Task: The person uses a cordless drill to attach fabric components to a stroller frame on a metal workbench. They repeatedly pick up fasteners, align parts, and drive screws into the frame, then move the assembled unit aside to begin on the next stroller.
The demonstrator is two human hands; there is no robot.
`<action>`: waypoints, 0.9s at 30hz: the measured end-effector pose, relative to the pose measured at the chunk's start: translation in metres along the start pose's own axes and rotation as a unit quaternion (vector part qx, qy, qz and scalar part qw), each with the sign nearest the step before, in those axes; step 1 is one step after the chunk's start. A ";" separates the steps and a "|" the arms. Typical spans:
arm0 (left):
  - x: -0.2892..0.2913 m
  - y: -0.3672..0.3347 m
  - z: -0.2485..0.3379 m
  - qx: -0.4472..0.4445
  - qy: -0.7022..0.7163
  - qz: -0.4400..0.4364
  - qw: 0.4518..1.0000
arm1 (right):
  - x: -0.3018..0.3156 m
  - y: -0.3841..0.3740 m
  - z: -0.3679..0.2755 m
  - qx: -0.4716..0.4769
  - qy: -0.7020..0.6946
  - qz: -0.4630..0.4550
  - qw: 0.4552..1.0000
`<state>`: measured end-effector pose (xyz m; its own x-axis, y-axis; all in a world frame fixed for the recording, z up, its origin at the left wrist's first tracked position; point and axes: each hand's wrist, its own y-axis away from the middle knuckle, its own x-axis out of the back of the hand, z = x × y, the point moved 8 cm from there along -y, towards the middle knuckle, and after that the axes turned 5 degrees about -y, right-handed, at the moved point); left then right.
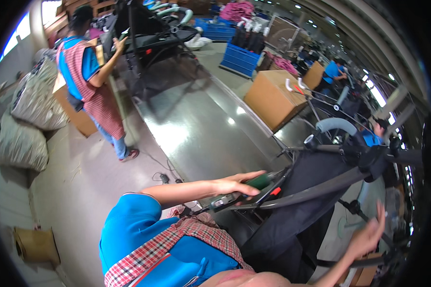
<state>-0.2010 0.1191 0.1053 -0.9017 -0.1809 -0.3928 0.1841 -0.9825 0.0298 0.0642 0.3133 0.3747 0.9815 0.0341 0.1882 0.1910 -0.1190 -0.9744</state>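
Note:
My left hand [242, 185] is wrapped round a green and black power screwdriver [261, 182], held against the near side of a stroller frame [316, 190]. A small red part [276, 191] shows on the frame beside the tool's front end. Dark fabric [292, 215] hangs from the frame's grey tubes. Over on the right, my right hand [366, 237] is raised beside a dark tube of the frame, its fingers stretched out and slightly blurred. It holds nothing that I can see.
A shiny metal work table [201, 129] runs ahead, with a cardboard box [275, 98] and another stroller [163, 40] on it. A co-worker [93, 81] stands at the far left near stuffed sacks [38, 95]. Blue crates [239, 58] sit beyond the table.

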 end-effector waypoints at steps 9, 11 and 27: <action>0.116 0.123 -0.251 0.288 -0.018 0.311 0.906 | 0.016 0.175 0.242 -0.422 -0.037 -0.010 0.906; 0.092 0.128 -0.248 0.329 0.050 0.292 0.896 | -0.014 0.254 0.290 -0.589 -0.126 -0.124 0.788; 0.120 0.114 -0.284 0.286 0.064 0.230 0.928 | -0.197 0.322 0.210 -0.723 -0.351 -0.260 0.536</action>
<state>-0.1772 -0.0020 -0.1992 -0.7183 -0.6169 -0.3217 0.2679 -0.6720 0.6904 -0.0696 0.4765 -0.0017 0.6422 0.7402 -0.1994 0.7437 -0.5386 0.3959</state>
